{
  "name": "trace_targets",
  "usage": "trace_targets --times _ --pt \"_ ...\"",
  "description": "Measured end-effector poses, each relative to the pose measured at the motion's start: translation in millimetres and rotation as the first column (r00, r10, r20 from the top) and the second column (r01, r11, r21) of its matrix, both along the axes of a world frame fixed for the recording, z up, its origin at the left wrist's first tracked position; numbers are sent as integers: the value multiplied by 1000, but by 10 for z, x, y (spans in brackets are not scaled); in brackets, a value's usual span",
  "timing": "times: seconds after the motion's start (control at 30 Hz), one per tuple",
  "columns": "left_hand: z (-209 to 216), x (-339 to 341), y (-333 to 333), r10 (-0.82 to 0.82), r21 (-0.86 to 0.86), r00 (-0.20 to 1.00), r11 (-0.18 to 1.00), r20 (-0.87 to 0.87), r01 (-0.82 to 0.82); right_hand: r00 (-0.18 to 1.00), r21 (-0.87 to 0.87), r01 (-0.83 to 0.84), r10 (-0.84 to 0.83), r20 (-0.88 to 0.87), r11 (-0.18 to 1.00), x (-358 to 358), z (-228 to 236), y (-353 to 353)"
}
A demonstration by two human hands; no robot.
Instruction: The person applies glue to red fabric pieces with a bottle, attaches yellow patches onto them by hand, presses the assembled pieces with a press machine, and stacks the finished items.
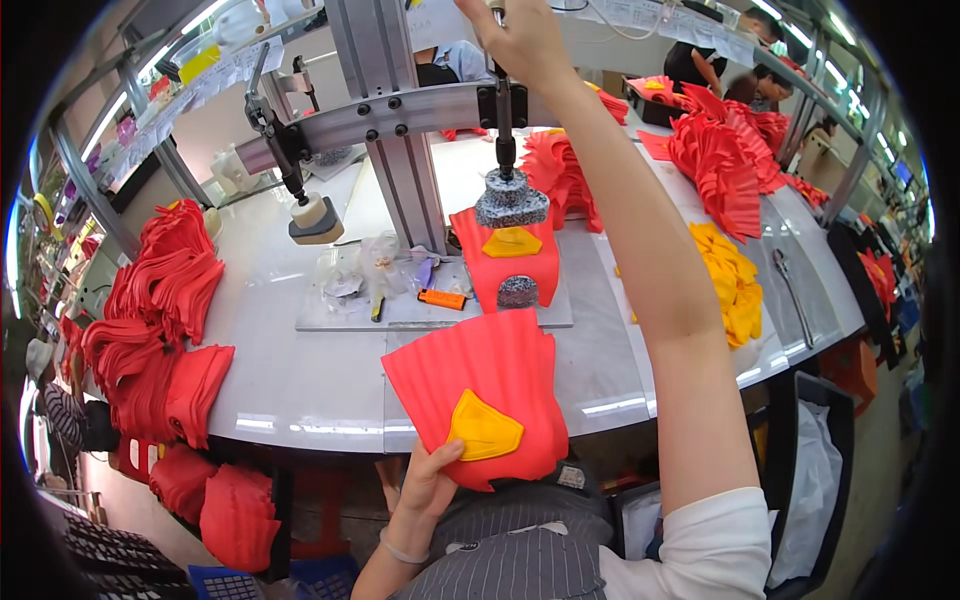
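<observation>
A fanned bundle of red cloth pieces (500,370) is gripped low down by the left hand (426,483), and a yellow patch (487,428) on top is pinned by the thumb, perhaps so it does not slip. The right hand (530,45) is raised to the handle of a metal toggle clamp (505,105); its fingers are partly cut off, so whether it is clenched cannot be told. A red piece (480,272) is laid below the clamp's speckled pad (512,203), likely to line up; touching cannot be told. On the white table (300,385), red stacks (165,280) and yellow pieces (728,285) are kept, probably for easy reach.
</observation>
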State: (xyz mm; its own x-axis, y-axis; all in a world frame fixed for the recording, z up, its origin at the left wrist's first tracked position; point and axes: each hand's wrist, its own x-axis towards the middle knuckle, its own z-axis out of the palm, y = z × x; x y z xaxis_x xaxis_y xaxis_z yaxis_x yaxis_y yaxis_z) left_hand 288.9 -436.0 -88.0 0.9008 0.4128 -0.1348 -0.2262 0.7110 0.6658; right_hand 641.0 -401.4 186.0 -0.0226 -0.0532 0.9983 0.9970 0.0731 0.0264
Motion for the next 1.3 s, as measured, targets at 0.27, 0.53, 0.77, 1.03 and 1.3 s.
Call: trace_targets --times 0.27,0.53,0.77,1.03,1.3 --pt "116 74 326 123 -37 992 992 38 -121 698 -291 38 -234 -677 956 131 -2626 -753" --pt "134 138 356 183 22 982 983 42 -184 465 -144 -132 -67 -883 981 -245 -2792 -556" --pt "264 349 505 145 52 989 988 17 -146 156 329 -331 396 -905 884 -790 -2471 -1149" --pt "275 586 692 79 75 997 994 -10 -78 449 410 -184 448 -773 893 589 -1751 -1318" --pt "315 687 679 87 70 996 994 -31 -85 278 69 -172 115 -954 983 2102 -1614 -393"
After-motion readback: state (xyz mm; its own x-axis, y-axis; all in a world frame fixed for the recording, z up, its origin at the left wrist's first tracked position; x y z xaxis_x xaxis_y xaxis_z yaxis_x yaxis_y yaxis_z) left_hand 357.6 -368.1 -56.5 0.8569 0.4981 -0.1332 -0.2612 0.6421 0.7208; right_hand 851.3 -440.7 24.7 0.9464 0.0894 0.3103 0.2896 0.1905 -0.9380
